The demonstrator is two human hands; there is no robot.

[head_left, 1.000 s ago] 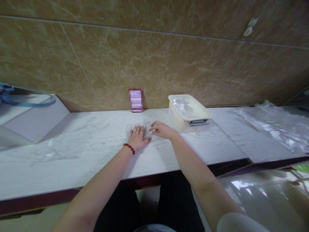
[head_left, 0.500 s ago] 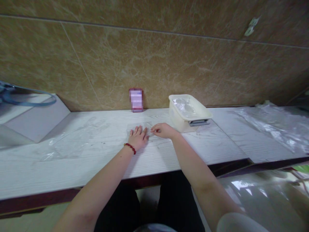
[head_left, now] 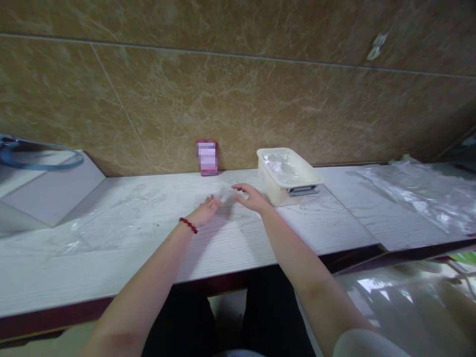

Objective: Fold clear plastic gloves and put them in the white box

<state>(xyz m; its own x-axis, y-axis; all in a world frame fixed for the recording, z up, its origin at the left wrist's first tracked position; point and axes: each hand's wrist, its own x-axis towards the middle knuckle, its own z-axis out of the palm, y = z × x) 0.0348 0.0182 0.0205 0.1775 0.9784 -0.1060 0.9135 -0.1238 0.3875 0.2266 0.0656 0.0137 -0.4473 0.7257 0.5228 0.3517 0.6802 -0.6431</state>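
Between my hands a small piece of clear plastic [head_left: 225, 193], perhaps a little bag, stands slightly raised over the tabletop. My left hand [head_left: 204, 212], with a red bead bracelet at the wrist, is turned on its side and has the plastic's left edge at its thumb and fingers. Just to the right is my right hand [head_left: 250, 197], its thumb and fingers apart in a loose curve beside the plastic. The plastic is too faint to make out its exact shape.
A cream plastic bin [head_left: 271, 186] with clear packets inside stands right of my hands. A phone-like screen [head_left: 207, 157] leans on the wall. Clear plastic sheets lie left [head_left: 100, 223] and right [head_left: 427, 188]. A white box [head_left: 55, 193] with a blue strap [head_left: 44, 166] is far left.
My left hand, flat on the plastic before, has turned onto its side and shifted left. The right hand has opened from a pinch. The plastic has come up off the tabletop.
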